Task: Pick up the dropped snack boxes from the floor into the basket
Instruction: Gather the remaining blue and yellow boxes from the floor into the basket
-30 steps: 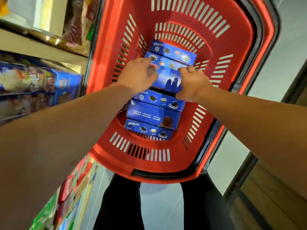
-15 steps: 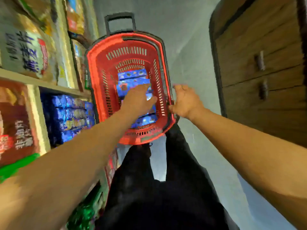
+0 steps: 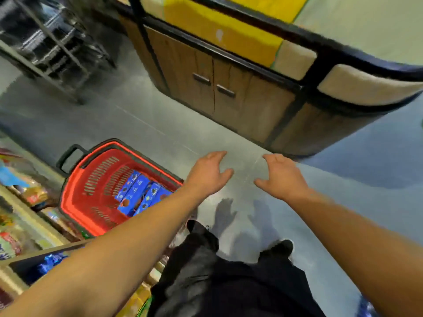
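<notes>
Your left hand and right hand hover over bare floor with fingers loosely spread and holding nothing, since the blue snack boxes already lie packed in the red basket at your left.

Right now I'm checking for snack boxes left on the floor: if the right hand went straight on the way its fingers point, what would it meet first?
Probably bare grey floor; no box shows ahead of the right hand. Farther on stands the wooden cabinet, though depth is unclear.
</notes>
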Available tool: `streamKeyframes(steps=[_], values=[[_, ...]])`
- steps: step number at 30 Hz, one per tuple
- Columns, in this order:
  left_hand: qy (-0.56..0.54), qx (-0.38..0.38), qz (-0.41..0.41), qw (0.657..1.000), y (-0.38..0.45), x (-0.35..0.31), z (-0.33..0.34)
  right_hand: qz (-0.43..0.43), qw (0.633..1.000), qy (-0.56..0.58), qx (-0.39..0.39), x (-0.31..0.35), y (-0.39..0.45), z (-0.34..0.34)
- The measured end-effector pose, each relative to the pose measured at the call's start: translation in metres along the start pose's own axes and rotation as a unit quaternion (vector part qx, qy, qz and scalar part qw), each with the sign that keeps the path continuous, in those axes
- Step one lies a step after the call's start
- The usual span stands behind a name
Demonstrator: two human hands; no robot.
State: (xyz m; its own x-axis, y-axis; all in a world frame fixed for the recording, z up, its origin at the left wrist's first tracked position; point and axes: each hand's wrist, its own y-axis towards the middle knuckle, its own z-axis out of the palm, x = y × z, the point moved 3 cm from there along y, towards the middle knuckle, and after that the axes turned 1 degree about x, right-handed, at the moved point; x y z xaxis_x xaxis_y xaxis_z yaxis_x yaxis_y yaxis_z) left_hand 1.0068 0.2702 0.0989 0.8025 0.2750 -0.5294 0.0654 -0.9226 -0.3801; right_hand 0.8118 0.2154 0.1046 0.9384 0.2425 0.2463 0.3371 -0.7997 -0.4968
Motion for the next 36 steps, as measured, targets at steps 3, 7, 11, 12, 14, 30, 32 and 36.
streamKeyframes(steps=[3,7,11,12,14,30,32,36], values=[[0.040,0.014,0.044,0.998,0.005,-0.069,0.033,0.058,0.996,0.068,-0.024,-0.074,-0.043,-0.006],[0.081,0.037,0.088,0.992,0.007,-0.167,0.093,0.114,0.987,0.108,-0.041,-0.185,-0.105,-0.011],[0.120,0.053,0.141,0.981,0.007,-0.273,0.147,0.166,0.977,0.114,-0.064,-0.295,-0.160,-0.021],[0.125,0.052,0.148,0.980,0.008,-0.294,0.155,0.179,0.974,0.118,-0.070,-0.315,-0.170,-0.025],[0.135,0.053,0.175,0.974,0.013,-0.339,0.172,0.205,0.967,0.130,-0.080,-0.358,-0.191,-0.034],[0.130,0.089,0.297,0.942,0.163,-0.629,0.270,0.342,0.910,0.187,-0.139,-0.636,-0.200,-0.129],[0.135,0.104,0.304,0.937,0.196,-0.658,0.280,0.352,0.906,0.189,-0.137,-0.667,-0.185,-0.147],[0.138,0.136,0.311,0.930,0.260,-0.726,0.297,0.373,0.897,0.196,-0.132,-0.729,-0.153,-0.188]])
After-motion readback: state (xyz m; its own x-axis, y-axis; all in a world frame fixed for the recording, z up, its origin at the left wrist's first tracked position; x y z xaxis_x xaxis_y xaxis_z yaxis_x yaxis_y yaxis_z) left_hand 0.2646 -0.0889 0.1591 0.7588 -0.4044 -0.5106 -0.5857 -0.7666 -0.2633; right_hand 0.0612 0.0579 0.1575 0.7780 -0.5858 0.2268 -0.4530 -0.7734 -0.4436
